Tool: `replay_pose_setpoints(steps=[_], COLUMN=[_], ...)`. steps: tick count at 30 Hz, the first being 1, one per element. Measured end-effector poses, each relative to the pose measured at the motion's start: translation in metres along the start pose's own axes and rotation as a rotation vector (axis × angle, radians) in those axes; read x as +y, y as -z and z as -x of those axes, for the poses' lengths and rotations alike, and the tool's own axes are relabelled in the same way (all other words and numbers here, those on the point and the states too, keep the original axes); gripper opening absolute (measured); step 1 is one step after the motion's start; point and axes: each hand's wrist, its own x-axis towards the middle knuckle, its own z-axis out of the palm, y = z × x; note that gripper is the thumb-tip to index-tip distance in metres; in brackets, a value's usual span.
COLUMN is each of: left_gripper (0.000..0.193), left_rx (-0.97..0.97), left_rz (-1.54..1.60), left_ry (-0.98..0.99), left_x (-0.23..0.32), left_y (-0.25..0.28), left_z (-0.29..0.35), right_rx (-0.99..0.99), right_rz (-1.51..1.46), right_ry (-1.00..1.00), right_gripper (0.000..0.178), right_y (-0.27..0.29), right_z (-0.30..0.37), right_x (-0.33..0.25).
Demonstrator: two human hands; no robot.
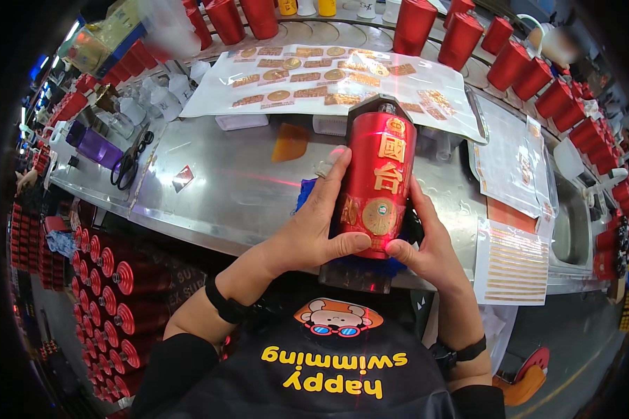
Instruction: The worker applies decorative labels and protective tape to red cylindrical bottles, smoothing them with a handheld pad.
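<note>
A glossy red bottle (374,164) with raised gold lettering lies between my hands, its neck pointing away from me. Low on its front sits a round gold sticker (379,216) with darker patterned film beside it. My left hand (321,227) grips the bottle's left side, a pale cover on one finger and the thumb near the base. On the opposite side my right hand (430,241) holds it, thumb tip at the lower edge. Beneath it, a dark support with a blue part shows only partly. Red light lines cross the bottle.
Beyond the bottle, a white sheet of gold stickers (293,84) covers the metal bench (217,181). Scissors (124,167) lie left, near a purple container (94,145). Striped gold strips (512,262) lie right, before a sink (573,227). Red bottles (461,38) line the far conveyor; more (112,307) stand lower left.
</note>
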Motion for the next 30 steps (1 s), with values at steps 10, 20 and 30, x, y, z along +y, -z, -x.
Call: replay_pose_setpoints(steps=[10, 20, 30], left_gripper=[0.108, 0.11, 0.117], left_rx=[0.054, 0.148, 0.094], left_rz=[0.114, 0.039, 0.023], left_ry=[0.106, 0.112, 0.028], left_x=[0.007, 0.013, 0.002], left_y=[-0.01, -0.019, -0.013], left_z=[-0.004, -0.009, -0.003], right_rx=[0.009, 0.045, 0.069], right_rz=[-0.083, 0.0, -0.031], right_ry=[-0.012, 0.023, -0.001], right_gripper=[0.105, 0.1, 0.094], right_y=[0.001, -0.002, -0.003], right_z=[0.0, 0.001, 0.0], right_x=[-0.002, -0.001, -0.002])
